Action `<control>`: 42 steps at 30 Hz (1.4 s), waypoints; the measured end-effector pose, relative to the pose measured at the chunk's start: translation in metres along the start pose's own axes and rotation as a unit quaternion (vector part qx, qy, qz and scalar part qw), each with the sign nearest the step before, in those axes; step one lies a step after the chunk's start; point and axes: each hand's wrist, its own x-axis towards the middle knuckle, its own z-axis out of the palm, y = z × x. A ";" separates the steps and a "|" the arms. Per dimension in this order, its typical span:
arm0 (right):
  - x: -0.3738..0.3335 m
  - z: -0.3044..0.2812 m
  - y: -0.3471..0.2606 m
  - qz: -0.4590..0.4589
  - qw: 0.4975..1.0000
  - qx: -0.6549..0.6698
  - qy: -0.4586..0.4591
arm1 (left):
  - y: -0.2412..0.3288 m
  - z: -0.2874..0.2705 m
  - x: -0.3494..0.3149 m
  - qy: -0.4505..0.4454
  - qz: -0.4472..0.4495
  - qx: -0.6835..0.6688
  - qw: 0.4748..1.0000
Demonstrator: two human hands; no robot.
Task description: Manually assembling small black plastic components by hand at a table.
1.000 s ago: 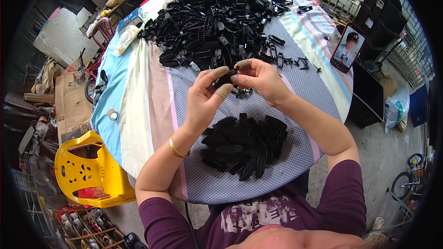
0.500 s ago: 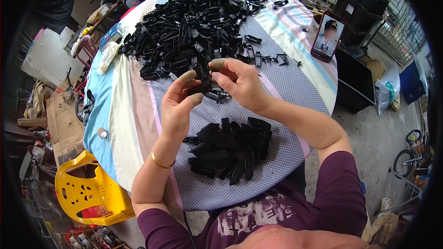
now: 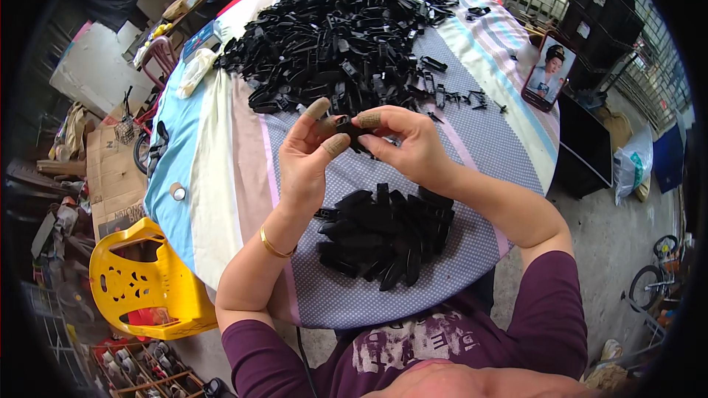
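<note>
Between my two hands is a small black plastic piece (image 3: pixel 345 125); its exact kind is hard to make out behind the fingers. My left hand (image 3: pixel 304 155) grips it with thumb and fingers, the index finger raised. From the other side, the thumb and index finger of my right hand (image 3: pixel 413 146) close on the same piece. Tan wraps cover several fingertips. Nearer to me lies a smaller pile of long, rounded black pieces (image 3: pixel 376 232). Beyond my hands spreads a large heap of black plastic parts (image 3: pixel 332 40).
A patterned cloth (image 3: pixel 221 199) covers the round table. At the right edge a phone (image 3: pixel 547 72) stands propped up, with small loose black parts (image 3: pixel 472 99) nearby. A small round container (image 3: pixel 177 191) sits at the left. A yellow plastic chair (image 3: pixel 140 280) stands beside the table.
My hands have come closer together, and my right fingers now meet the black piece in my left hand. The whole view has shifted slightly, with the table appearing further right.
</note>
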 end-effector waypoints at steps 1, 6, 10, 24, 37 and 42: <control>0.000 -0.001 0.000 -0.001 1.000 0.002 -0.003 | 0.000 0.000 0.000 0.001 0.004 0.020 1.000; 0.001 -0.004 0.005 -0.106 0.987 -0.119 -0.026 | 0.001 0.001 0.000 0.021 -0.007 0.073 0.997; 0.000 -0.003 -0.004 -0.155 0.962 -0.222 -0.016 | 0.003 0.013 -0.005 0.032 -0.001 0.051 0.998; -0.003 -0.001 -0.010 0.111 0.986 -0.045 -0.113 | 0.013 0.011 -0.009 -0.045 0.064 0.105 0.991; 0.001 -0.004 0.024 0.115 0.976 0.131 -0.130 | 0.005 0.010 -0.005 -0.057 0.169 0.335 0.925; 0.006 -0.009 0.016 0.058 0.987 -0.017 -0.149 | 0.004 0.006 -0.007 -0.052 0.160 0.339 0.925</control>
